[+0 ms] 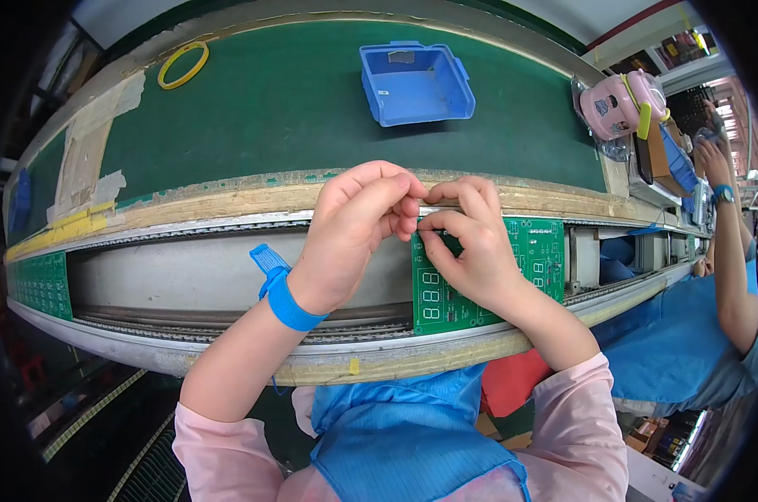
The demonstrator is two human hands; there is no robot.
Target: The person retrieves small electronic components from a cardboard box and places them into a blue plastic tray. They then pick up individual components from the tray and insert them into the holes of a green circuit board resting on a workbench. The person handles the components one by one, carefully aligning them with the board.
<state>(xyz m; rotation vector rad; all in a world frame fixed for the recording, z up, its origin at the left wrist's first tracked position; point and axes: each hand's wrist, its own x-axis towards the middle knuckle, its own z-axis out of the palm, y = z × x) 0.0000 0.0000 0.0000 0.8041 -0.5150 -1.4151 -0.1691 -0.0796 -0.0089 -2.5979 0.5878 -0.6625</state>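
A green circuit board (536, 251) with small number displays lies across the conveyor rails in front of me. My left hand (354, 226), with a blue wrist strap (285, 293), and my right hand (471, 243) meet just above the board's far left corner. Their fingertips pinch together over something too small to make out. My right hand covers the middle of the board.
A blue plastic bin (416, 82) stands on the green mat (270, 109) beyond the rails, with a yellow tape ring (183, 64) at far left. Another green board (38, 284) sits on the rails at left. A pink device (621, 105) and a co-worker's arm (730, 251) are at right.
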